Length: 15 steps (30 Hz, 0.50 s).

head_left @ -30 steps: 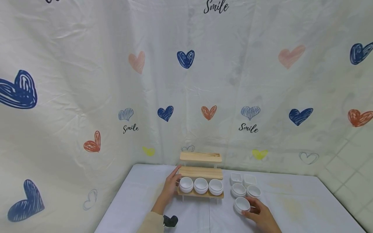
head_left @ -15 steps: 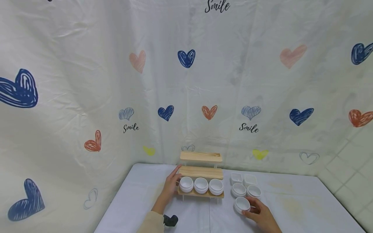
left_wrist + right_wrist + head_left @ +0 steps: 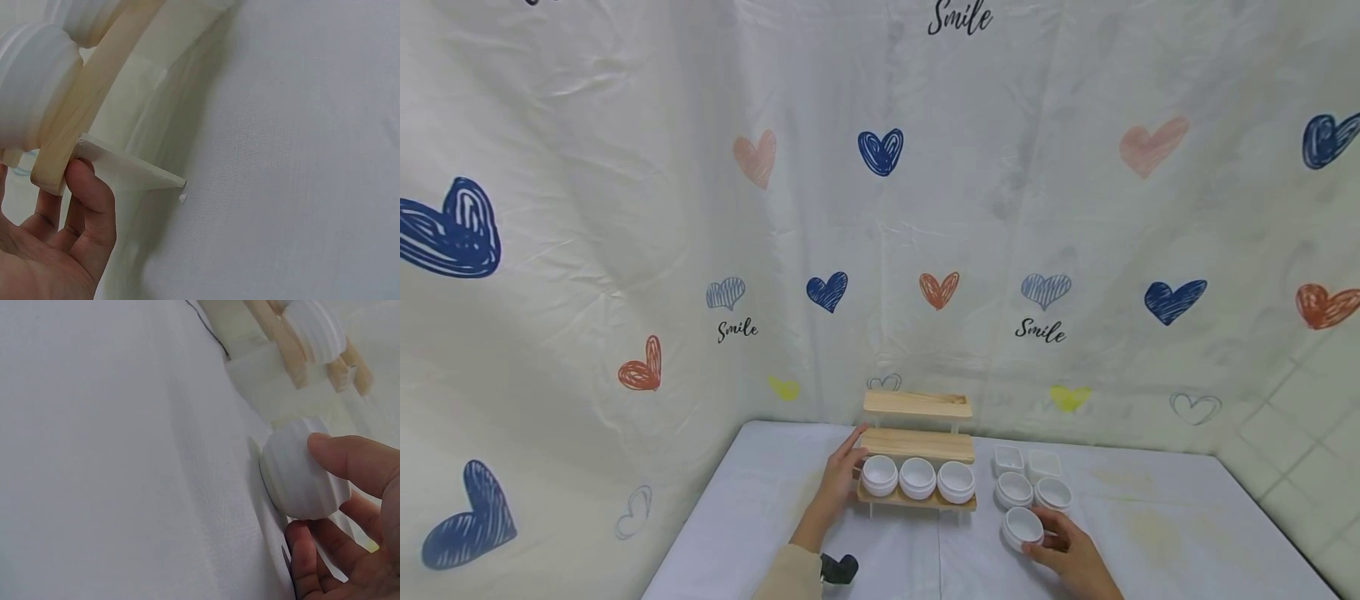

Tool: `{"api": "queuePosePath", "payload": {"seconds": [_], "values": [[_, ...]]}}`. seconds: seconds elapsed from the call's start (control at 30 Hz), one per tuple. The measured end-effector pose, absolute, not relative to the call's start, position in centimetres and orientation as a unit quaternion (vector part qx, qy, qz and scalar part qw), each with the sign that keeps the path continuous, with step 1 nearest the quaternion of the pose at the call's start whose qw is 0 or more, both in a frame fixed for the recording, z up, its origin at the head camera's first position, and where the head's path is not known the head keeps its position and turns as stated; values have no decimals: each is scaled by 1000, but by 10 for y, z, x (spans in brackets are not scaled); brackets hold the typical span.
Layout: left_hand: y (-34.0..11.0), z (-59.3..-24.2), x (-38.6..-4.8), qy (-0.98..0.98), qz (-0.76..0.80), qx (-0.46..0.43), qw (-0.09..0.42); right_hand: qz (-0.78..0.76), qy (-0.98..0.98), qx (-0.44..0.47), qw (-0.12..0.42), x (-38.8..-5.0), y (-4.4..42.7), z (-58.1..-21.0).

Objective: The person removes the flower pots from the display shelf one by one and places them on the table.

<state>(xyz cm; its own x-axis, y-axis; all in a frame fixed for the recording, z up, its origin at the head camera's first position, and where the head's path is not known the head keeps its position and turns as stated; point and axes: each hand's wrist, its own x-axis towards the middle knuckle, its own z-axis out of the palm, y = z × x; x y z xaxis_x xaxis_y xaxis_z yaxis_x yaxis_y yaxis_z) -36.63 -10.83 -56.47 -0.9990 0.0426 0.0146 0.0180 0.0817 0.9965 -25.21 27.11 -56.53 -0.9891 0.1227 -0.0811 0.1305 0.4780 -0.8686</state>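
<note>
A tiered wooden shelf (image 3: 917,444) stands at the back of the table, three white round bowls (image 3: 917,477) in a row on its lowest board. My left hand (image 3: 838,477) holds the left end of that lowest board (image 3: 94,94), fingers curled at its edge beside a white support leg (image 3: 128,164). Over on the right, my right hand (image 3: 1070,550) grips a ribbed white bowl (image 3: 303,469) between thumb and fingers, its base at the tablecloth. Just behind it are two more white bowls (image 3: 1013,489), the right one partly behind my fingers.
Two small square clear-white dishes (image 3: 1008,458) lie behind the bowls on the right. The white tablecloth (image 3: 1150,517) covers the table, and a curtain (image 3: 985,233) printed with hearts hangs behind. A dark heart shape (image 3: 839,569) shows by my left sleeve.
</note>
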Motion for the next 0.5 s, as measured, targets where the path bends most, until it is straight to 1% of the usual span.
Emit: {"api": "queuePosePath", "payload": {"seconds": [0.5], "values": [[-107, -563, -363, 730, 683, 23, 8, -514, 854, 77, 6, -249, 276, -565]]}}
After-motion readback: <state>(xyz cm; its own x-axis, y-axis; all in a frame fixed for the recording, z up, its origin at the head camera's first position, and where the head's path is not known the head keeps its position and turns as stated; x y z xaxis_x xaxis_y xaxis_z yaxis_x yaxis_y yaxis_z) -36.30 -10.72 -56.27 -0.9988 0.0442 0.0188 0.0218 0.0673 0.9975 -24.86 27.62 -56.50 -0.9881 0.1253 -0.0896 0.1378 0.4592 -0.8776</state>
